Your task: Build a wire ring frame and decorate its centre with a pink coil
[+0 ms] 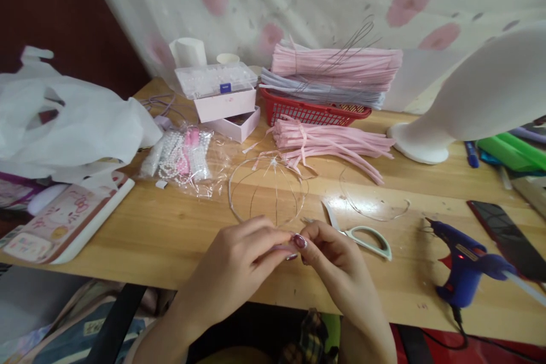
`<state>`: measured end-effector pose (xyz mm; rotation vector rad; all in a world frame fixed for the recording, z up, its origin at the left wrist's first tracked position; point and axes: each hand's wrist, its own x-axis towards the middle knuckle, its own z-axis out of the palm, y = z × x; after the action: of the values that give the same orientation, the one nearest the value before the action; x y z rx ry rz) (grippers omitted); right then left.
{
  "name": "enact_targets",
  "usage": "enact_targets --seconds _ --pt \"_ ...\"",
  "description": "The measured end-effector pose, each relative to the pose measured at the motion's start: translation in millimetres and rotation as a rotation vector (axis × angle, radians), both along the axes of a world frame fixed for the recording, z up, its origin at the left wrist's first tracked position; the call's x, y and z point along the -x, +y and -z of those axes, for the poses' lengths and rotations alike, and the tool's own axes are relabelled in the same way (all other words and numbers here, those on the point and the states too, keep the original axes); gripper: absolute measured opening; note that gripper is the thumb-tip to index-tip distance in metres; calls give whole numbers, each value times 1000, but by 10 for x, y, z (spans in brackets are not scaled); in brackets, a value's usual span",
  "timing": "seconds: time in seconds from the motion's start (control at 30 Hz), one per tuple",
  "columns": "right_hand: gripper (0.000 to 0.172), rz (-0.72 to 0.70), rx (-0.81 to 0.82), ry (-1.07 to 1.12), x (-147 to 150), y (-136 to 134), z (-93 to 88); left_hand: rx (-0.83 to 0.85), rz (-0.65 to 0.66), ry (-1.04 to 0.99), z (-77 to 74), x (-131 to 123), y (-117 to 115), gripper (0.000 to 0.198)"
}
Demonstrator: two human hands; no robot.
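Pinching with both hands, you hold a thin pale piece (pixel 279 248) between the fingertips, close above the near edge of the wooden table (pixel 149 239). Your left hand (pixel 239 261) closes narrow on it, thumb against the bent fingers. Your right hand (pixel 333 256) meets it from the other side, also closed tight, its dark glossy nails touching the left fingertips. Both wrists come up from below and the palms turn toward each other. The piece is too small to say if it belongs to the wire.

Just behind your fingers lies a wire hoop (pixel 230 193), round and very thin, with finer wires crossing inside it; its near arc almost touches your left hand. Beside your right hand lie scissors (pixel 362 236) with smooth pale green handles. A second bent wire (pixel 375 205) lies behind the scissors.

Further back you see a bundle of soft pink strips (pixel 328 145), long and flat, and a red mesh basket (pixel 315 111) with more pink strips piled on top. On the left there is a clear bag of pearl beads (pixel 183 156). On the right, a blue glue gun (pixel 464 264) lies on its side, with a dark phone (pixel 507 239) near it.
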<state>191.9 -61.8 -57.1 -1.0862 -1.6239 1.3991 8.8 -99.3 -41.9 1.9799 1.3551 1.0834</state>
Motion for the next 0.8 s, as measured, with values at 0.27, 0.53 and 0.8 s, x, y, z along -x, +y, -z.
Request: enact_targets --seconds 0.27,0.53,0.8 --pt "33 -9 -11 13 -1 -1 16 -69 13 38 30 36 17 10" --pt "29 -36 -8 54 21 -32 46 -182 -47 130 40 44 -6 14" --pt "23 -3 -1 33 51 -57 38 -248 -81 217 69 59 -30 14"
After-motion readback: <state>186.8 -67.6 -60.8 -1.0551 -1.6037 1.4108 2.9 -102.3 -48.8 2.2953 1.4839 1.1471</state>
